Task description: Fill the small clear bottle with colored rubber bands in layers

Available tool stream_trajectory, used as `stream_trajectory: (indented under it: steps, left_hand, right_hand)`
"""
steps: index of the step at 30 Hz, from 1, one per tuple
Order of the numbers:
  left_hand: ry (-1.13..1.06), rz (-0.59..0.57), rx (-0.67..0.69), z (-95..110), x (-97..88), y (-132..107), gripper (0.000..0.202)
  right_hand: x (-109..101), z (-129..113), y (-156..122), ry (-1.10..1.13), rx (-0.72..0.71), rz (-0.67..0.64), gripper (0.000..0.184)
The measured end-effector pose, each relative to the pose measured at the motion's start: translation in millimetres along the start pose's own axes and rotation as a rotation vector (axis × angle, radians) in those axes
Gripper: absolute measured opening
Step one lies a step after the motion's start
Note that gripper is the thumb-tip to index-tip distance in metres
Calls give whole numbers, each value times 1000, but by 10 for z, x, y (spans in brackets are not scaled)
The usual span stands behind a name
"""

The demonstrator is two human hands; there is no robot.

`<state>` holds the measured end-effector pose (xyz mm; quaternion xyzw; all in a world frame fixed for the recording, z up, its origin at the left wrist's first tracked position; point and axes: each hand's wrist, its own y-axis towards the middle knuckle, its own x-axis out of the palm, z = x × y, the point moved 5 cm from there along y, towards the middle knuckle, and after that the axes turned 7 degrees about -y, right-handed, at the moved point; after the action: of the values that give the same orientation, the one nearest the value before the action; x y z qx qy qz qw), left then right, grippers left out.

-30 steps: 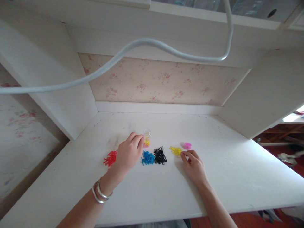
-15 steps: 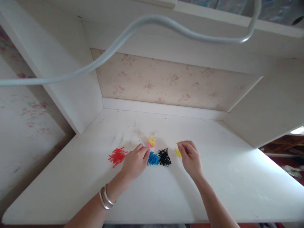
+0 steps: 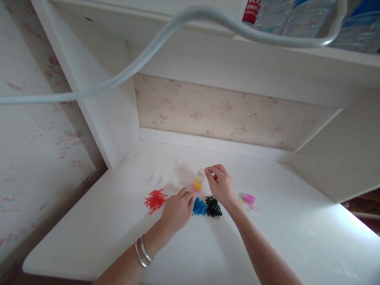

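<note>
A small clear bottle [image 3: 199, 177] with yellow bits inside and pink at its lower end is near the middle of the white tabletop. My left hand [image 3: 178, 209] is closed at its pink end, though the fingertips' grip is partly hidden. My right hand [image 3: 219, 182] pinches a thin yellow rubber band [image 3: 203, 170] right by the bottle's upper end. Below the bottle lie a pile of blue rubber bands [image 3: 199, 206] and a pile of black ones [image 3: 213, 207]. Red rubber bands [image 3: 156, 200] spread out left of my left hand. My right forearm partly covers a few yellow bands.
A pink cap with a loop [image 3: 249, 199] lies right of my right wrist. A pale cable [image 3: 118, 79] crosses the upper view. Clear plastic bottles [image 3: 305, 19] are on the shelf above. White panels [image 3: 97, 95] enclose the desk's sides.
My right hand has moved left and up from the yellow pile to the bottle's upper end, carrying a yellow band. The pink cap has come into sight. The view has shifted; my left hand stays by the bottle.
</note>
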<state>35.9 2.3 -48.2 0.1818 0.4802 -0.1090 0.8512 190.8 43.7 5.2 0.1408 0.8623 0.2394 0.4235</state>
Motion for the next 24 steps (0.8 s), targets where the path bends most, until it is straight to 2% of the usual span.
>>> stream_trajectory:
  steps: [4, 7, 10, 13, 16, 19, 24]
  left_hand:
    - [-2, -3, 3, -1, 16, -5, 31]
    - [-13, 2, 7, -15, 12, -2, 31]
    - [-11, 10, 14, -20, -7, 2, 32]
    - [-10, 14, 24, 23, 2, -4, 31]
    - [-32, -2, 70, 173, 81, -27, 28]
    - [-41, -56, 161, 416, 224, -45, 28]
    - [-15, -141, 273, 785, 461, 47, 30]
  right_hand:
    - [-17, 4, 0, -10, -17, -23, 38]
    - [-105, 47, -22, -1, -8, -7, 39]
    - [-234, 189, -106, -2, 51, 29, 36]
    - [-349, 440, -281, -29, 157, 38, 35]
    - [-441, 752, -526, -54, 277, 27, 36]
    - [-531, 1043, -779, -95, 366, 18, 38]
    - [-678, 1319, -1119, -148, 442, 47, 40]
